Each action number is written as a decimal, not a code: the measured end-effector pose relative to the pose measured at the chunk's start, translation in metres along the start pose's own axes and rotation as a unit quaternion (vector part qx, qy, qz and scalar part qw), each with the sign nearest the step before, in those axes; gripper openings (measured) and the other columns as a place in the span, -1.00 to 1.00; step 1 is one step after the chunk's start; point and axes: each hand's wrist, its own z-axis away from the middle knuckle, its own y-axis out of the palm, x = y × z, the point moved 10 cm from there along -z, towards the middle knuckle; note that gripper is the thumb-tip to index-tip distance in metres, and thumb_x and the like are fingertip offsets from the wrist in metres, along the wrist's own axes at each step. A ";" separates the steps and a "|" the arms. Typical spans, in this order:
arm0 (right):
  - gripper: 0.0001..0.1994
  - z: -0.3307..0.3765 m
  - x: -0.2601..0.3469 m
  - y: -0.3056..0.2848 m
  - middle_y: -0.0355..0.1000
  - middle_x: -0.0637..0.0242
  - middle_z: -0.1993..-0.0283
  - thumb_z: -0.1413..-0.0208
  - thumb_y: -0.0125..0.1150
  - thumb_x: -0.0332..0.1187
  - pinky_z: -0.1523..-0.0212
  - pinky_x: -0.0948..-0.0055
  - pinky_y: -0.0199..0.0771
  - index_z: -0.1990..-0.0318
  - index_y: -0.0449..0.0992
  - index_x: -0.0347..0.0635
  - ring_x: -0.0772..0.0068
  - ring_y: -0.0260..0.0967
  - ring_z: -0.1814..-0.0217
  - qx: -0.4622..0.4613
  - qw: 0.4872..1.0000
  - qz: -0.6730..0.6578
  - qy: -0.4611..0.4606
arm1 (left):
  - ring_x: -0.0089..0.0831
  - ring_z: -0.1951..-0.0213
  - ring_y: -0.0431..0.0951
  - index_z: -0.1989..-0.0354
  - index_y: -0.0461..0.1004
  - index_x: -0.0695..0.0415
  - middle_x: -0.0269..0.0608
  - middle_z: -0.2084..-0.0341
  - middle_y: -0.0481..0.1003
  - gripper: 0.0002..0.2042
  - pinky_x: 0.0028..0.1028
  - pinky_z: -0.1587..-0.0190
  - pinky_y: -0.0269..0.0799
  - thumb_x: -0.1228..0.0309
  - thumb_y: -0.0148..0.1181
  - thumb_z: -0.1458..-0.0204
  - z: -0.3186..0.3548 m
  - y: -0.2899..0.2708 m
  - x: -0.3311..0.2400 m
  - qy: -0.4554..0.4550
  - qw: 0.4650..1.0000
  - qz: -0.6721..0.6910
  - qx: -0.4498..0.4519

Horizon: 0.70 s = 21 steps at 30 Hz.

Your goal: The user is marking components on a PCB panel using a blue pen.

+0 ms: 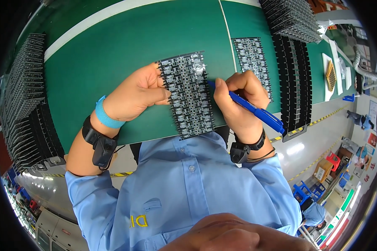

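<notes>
A black circuit board panel (188, 96), densely covered with rows of small parts, is held up over the green table. Along its left edge my left hand (140, 92) grips it, thumb on the face and fingers partly hidden behind. My right hand (244, 100) is closed round a blue marker pen (262, 113), whose tip end points at the panel's right edge; whether it touches cannot be seen. Beyond the right hand, a second circuit board panel (251, 54) lies flat on the table, its lower part partly covered by that hand.
A black slotted rack (295, 83) stands at the right, with a stack of panels (291, 19) above it. Another rack full of panels (27, 83) lines the left side. The green table (96, 54) spreads between them. A small brown tray (331, 76) sits at far right.
</notes>
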 end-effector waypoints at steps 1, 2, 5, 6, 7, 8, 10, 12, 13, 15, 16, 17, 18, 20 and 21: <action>-0.71 -0.001 -0.001 0.002 0.34 0.41 0.60 -0.03 0.32 -0.63 0.52 0.62 0.17 0.50 0.27 -0.18 0.68 0.17 0.60 0.004 1.000 0.017 0.005 | -0.81 0.48 0.33 -0.26 0.21 0.27 -0.45 0.38 0.46 -0.48 -0.70 0.48 0.20 0.67 -0.04 -0.05 0.000 0.000 0.001 -0.005 1.000 -0.006 0.004; -0.71 -0.002 -0.001 0.002 0.34 0.41 0.60 -0.03 0.32 -0.63 0.52 0.62 0.17 0.50 0.27 -0.18 0.68 0.17 0.60 0.005 1.000 0.017 0.003 | -0.81 0.48 0.33 -0.26 0.21 0.27 -0.45 0.38 0.46 -0.48 -0.70 0.48 0.20 0.67 -0.04 -0.05 0.000 0.000 0.000 -0.004 1.000 -0.006 0.003; -0.71 -0.001 -0.001 0.002 0.35 0.42 0.60 -0.03 0.33 -0.61 0.52 0.62 0.18 0.50 0.27 -0.17 0.69 0.18 0.59 0.000 1.000 -0.004 0.002 | -0.81 0.49 0.34 -0.29 0.16 0.27 -0.44 0.36 0.47 -0.45 -0.70 0.47 0.24 0.69 -0.04 -0.05 0.000 0.000 0.002 -0.006 1.000 -0.012 0.002; -0.71 -0.001 -0.002 0.003 0.35 0.42 0.60 -0.03 0.33 -0.61 0.52 0.62 0.18 0.50 0.27 -0.17 0.69 0.18 0.59 0.001 1.000 -0.004 0.001 | -0.81 0.49 0.34 -0.29 0.16 0.27 -0.44 0.36 0.47 -0.45 -0.70 0.47 0.24 0.69 -0.04 -0.05 0.000 0.000 0.001 -0.004 1.000 -0.011 0.002; -0.71 -0.001 -0.003 0.003 0.35 0.42 0.60 -0.03 0.33 -0.62 0.52 0.62 0.18 0.50 0.27 -0.17 0.69 0.18 0.59 0.001 1.000 -0.004 0.002 | -0.81 0.48 0.35 -0.30 0.15 0.26 -0.44 0.35 0.47 -0.44 -0.70 0.46 0.25 0.69 -0.04 -0.05 0.000 0.001 -0.001 -0.002 1.000 -0.008 0.001; -0.71 -0.001 -0.003 0.004 0.35 0.42 0.59 -0.03 0.33 -0.62 0.51 0.62 0.19 0.50 0.26 -0.17 0.69 0.18 0.59 0.001 1.000 -0.003 0.003 | -0.81 0.48 0.36 -0.31 0.14 0.26 -0.44 0.33 0.47 -0.43 -0.70 0.45 0.26 0.70 -0.04 -0.05 -0.001 0.001 -0.002 0.001 1.000 -0.004 0.001; -0.70 -0.002 -0.004 0.004 0.36 0.42 0.59 -0.03 0.33 -0.62 0.51 0.62 0.19 0.50 0.26 -0.17 0.69 0.18 0.58 0.001 1.000 -0.002 0.004 | -0.81 0.48 0.36 -0.32 0.12 0.26 -0.43 0.32 0.47 -0.42 -0.70 0.45 0.27 0.70 -0.04 -0.05 -0.001 0.001 -0.003 0.005 1.000 0.001 0.000; -0.71 -0.002 -0.003 0.005 0.36 0.41 0.59 -0.03 0.32 -0.62 0.51 0.62 0.19 0.50 0.26 -0.17 0.69 0.18 0.59 0.004 1.000 0.002 0.005 | -0.80 0.44 0.38 -0.32 0.13 0.25 -0.42 0.27 0.48 -0.42 -0.69 0.41 0.29 0.70 -0.05 -0.05 -0.001 0.001 0.000 0.000 1.000 0.006 0.008; -0.71 -0.002 -0.003 0.005 0.36 0.41 0.59 -0.03 0.32 -0.62 0.52 0.61 0.18 0.50 0.26 -0.17 0.69 0.18 0.59 0.005 1.000 0.004 0.006 | -0.80 0.42 0.39 -0.32 0.13 0.24 -0.41 0.24 0.48 -0.42 -0.69 0.40 0.30 0.70 -0.05 -0.05 -0.001 0.002 0.001 -0.003 1.000 0.008 0.012; -0.70 -0.003 -0.004 0.006 0.33 0.42 0.62 -0.01 0.35 -0.60 0.56 0.61 0.18 0.52 0.27 -0.17 0.69 0.18 0.62 -0.006 1.000 0.000 -0.002 | -0.79 0.40 0.40 -0.33 0.13 0.24 -0.40 0.21 0.49 -0.42 -0.69 0.38 0.31 0.71 -0.06 -0.05 -0.001 0.004 -0.001 -0.003 1.000 0.015 0.010; -0.69 -0.004 -0.005 0.005 0.30 0.42 0.65 0.02 0.38 -0.58 0.61 0.61 0.17 0.54 0.28 -0.16 0.70 0.17 0.65 -0.017 1.000 -0.004 -0.009 | -0.79 0.37 0.41 -0.33 0.13 0.23 -0.40 0.19 0.49 -0.42 -0.68 0.35 0.32 0.71 -0.06 -0.05 -0.001 0.005 -0.002 -0.004 1.000 0.021 0.009; -0.67 -0.003 -0.006 0.003 0.28 0.43 0.68 0.04 0.41 -0.56 0.65 0.60 0.17 0.57 0.28 -0.16 0.71 0.17 0.68 -0.029 0.999 -0.007 -0.015 | -0.78 0.35 0.42 -0.33 0.13 0.23 -0.39 0.16 0.49 -0.42 -0.68 0.33 0.33 0.71 -0.07 -0.05 -0.001 0.005 -0.002 -0.005 1.000 0.028 0.008; -0.67 -0.003 -0.006 0.004 0.28 0.43 0.68 0.04 0.41 -0.56 0.65 0.60 0.17 0.57 0.28 -0.16 0.71 0.17 0.68 -0.028 0.999 -0.007 -0.015 | -0.78 0.35 0.42 -0.33 0.13 0.23 -0.39 0.16 0.49 -0.42 -0.68 0.33 0.33 0.71 -0.07 -0.05 -0.001 0.005 -0.002 -0.005 1.000 0.028 0.008; -0.68 -0.003 -0.008 0.005 0.27 0.43 0.68 0.05 0.41 -0.56 0.65 0.60 0.17 0.57 0.28 -0.16 0.70 0.17 0.68 -0.025 1.000 -0.011 -0.011 | -0.76 0.29 0.44 -0.33 0.13 0.22 -0.37 0.12 0.49 -0.42 -0.66 0.28 0.34 0.71 -0.08 -0.06 -0.001 0.005 -0.001 -0.001 0.999 0.033 0.014; -0.68 -0.003 -0.009 0.005 0.27 0.42 0.68 0.05 0.41 -0.56 0.65 0.59 0.17 0.57 0.28 -0.16 0.69 0.17 0.68 -0.023 1.000 -0.012 -0.009 | -0.75 0.27 0.44 -0.33 0.14 0.22 -0.37 0.10 0.49 -0.42 -0.66 0.26 0.35 0.71 -0.08 -0.06 -0.001 0.005 -0.001 0.001 0.999 0.035 0.018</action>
